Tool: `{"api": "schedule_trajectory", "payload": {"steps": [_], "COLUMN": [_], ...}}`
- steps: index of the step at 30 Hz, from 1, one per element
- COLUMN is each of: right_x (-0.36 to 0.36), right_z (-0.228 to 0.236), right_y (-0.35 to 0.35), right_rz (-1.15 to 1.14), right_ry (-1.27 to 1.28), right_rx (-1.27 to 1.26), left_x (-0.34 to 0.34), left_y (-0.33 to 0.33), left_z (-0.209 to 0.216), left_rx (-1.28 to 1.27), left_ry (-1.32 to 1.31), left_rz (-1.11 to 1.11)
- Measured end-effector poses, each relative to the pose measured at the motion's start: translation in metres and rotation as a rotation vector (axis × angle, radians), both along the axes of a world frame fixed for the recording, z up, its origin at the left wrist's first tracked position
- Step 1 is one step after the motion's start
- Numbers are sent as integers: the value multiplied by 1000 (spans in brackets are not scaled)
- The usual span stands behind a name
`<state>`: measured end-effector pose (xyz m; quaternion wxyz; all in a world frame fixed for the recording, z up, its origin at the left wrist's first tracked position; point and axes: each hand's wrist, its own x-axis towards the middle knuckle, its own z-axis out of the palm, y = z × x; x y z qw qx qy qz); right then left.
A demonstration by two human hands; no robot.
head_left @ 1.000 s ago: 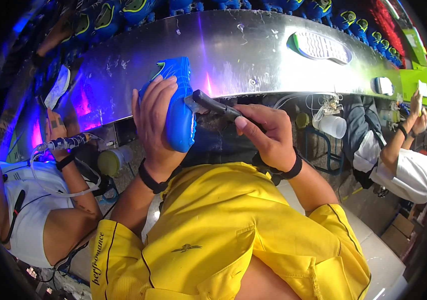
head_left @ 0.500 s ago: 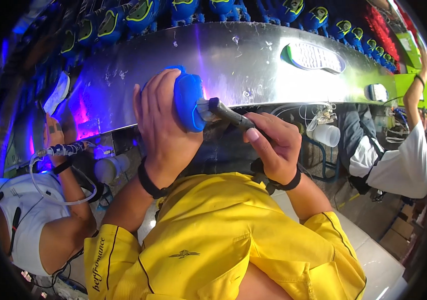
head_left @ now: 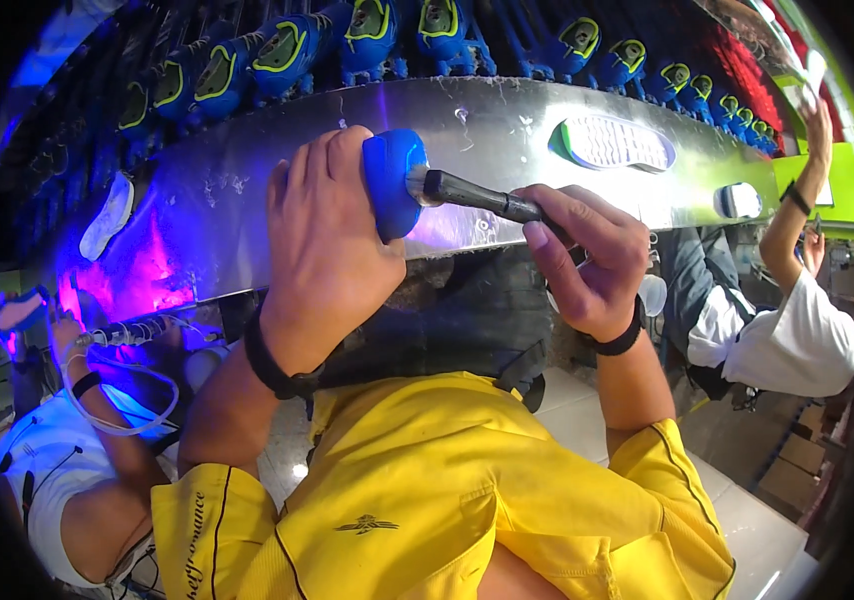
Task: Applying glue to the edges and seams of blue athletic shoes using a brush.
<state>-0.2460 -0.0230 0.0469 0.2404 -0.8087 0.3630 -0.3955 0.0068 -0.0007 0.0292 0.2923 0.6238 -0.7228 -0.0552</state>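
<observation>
Held in front of me is a blue shoe (head_left: 394,185), with my left hand (head_left: 332,240) closed around its far side. Most of the shoe is hidden behind that hand; a smooth blue end faces right. My right hand (head_left: 597,255) pinches the dark handle of a brush (head_left: 482,197) between thumb and fingers. The brush lies nearly level, and its pale bristles touch the right-facing side of the shoe.
A shiny metal bench (head_left: 507,120) runs across ahead. On it lie a white-and-green sole (head_left: 617,143), a smaller sole (head_left: 740,201) and a pale sole (head_left: 107,218). Several blue shoes (head_left: 367,35) stand behind. Co-workers sit left (head_left: 57,470) and right (head_left: 797,330).
My right hand has shifted right, and the brush tip has moved from the shoe's lower part to higher up. The shoe has turned slightly. The right co-worker's arm has moved.
</observation>
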Motion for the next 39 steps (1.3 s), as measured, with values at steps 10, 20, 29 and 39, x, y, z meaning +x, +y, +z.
{"api": "schedule_trajectory", "payload": {"steps": [10,20,29,39], "right_x": [35,62,58,54], "right_z": [-44,-70,-88,-103], "right_y": [-31,-30,-19,-3], "right_rz": [47,9,20,-79], "right_ry": [-260,-395,-389,-327], "right_rx": [150,308,362,370], "left_x": [22,43,44,66], "left_y": [-21,-40,-53,-49], "left_z": [9,14,25,4], "left_rx": [146,305,481,344], "left_ry": [91,122,144,156], "left_rz": [35,-36,-23,-75]}}
